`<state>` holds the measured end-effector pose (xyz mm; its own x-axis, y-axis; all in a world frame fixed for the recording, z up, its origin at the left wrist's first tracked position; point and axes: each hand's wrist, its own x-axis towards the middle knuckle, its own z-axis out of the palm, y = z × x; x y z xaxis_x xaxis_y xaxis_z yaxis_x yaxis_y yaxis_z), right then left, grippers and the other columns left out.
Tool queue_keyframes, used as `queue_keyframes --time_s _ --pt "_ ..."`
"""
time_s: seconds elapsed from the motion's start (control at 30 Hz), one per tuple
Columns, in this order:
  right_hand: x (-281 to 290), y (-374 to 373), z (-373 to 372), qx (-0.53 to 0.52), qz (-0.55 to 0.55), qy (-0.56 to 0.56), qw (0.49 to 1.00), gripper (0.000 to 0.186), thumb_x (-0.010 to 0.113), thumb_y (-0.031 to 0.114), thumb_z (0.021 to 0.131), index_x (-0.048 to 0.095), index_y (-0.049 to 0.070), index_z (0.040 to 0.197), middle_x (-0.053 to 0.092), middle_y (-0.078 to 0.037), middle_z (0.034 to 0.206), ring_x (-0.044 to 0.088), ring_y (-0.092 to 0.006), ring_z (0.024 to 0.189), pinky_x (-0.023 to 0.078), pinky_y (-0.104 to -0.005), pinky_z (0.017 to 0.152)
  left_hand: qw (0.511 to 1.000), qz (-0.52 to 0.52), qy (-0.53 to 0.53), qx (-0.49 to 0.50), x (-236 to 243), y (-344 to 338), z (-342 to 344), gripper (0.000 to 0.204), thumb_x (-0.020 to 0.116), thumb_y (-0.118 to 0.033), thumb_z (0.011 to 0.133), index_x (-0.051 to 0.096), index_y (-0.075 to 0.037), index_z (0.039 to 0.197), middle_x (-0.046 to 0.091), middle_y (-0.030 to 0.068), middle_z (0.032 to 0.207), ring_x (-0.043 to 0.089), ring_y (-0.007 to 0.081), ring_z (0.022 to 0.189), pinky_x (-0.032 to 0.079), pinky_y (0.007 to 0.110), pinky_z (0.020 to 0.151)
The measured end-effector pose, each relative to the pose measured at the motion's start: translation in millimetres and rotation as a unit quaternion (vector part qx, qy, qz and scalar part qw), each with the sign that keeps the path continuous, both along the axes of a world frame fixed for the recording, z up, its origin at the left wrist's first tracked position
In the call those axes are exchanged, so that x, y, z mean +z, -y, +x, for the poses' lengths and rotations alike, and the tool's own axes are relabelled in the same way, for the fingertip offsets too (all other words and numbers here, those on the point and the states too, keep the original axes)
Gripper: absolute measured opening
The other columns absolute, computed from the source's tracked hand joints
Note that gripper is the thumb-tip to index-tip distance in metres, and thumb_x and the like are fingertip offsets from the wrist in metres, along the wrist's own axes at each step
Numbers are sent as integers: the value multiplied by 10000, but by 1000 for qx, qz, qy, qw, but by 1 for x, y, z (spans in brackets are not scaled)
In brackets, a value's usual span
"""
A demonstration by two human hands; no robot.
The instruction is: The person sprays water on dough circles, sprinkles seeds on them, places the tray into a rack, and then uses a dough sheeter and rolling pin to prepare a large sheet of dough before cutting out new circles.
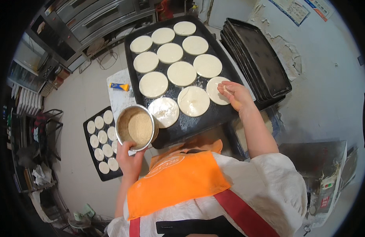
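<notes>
My left hand (pixel 129 161) grips the near rim of a round metal pot (pixel 123 123), tilted so its tan, fine-grained sesame seeds (pixel 139 128) show. The pot is at the near left corner of a large black baking tray (pixel 226 115). Flat round pale dough discs lie on that tray in rows. Over the right-hand near dough disc (pixel 214 94), my right hand (pixel 238 96) has its fingers drawn together, with pale grains at the fingertips. The nearest left disc (pixel 163 112) looks wet and shiny.
A smaller dough-filled tray (pixel 104 176) sits lower at the left. A blue and yellow scraper (pixel 119 86) lies on a white surface beside the large tray. Stacked black trays (pixel 255 59) lean at the right by the wall. A metal deck oven (pixel 99 19) stands far left.
</notes>
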<state>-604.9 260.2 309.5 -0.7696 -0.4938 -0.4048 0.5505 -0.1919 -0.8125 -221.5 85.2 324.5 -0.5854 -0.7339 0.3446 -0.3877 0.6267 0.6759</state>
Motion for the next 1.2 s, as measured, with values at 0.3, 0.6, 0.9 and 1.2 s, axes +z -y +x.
queue_keyframes --time_s 0.3,0.6,0.9,1.2 --pt "23 94 -75 -10 2 -8 1000 231 465 -89 880 507 -142 1101 581 -225 1035 628 -296 912 562 -355 861 1000 9 2 2 2 0 -4 316 791 -16 620 559 -26 835 561 97 839 572 241 746 452 316 665" --pt "-3 154 -24 182 8 20 983 246 474 -64 883 505 -139 1115 602 -220 1008 639 -297 881 557 -356 821 1000 19 -15 10 5 -3 -12 324 819 -104 638 572 -35 836 581 137 916 598 317 826 476 346 683" --pt "-15 233 47 344 15 62 937 222 469 -82 867 513 -149 1074 602 -221 981 649 -288 838 578 -361 763 999 19 22 38 13 -8 -17 330 816 -97 629 574 -34 845 585 151 935 606 339 845 489 368 690" --pt "-9 330 2 223 -17 76 972 220 442 -120 858 502 -172 1064 594 -243 965 646 -333 829 600 -348 755 997 20 43 57 14 -11 -21 324 807 -82 628 570 -49 846 585 172 981 604 365 886 500 388 701"
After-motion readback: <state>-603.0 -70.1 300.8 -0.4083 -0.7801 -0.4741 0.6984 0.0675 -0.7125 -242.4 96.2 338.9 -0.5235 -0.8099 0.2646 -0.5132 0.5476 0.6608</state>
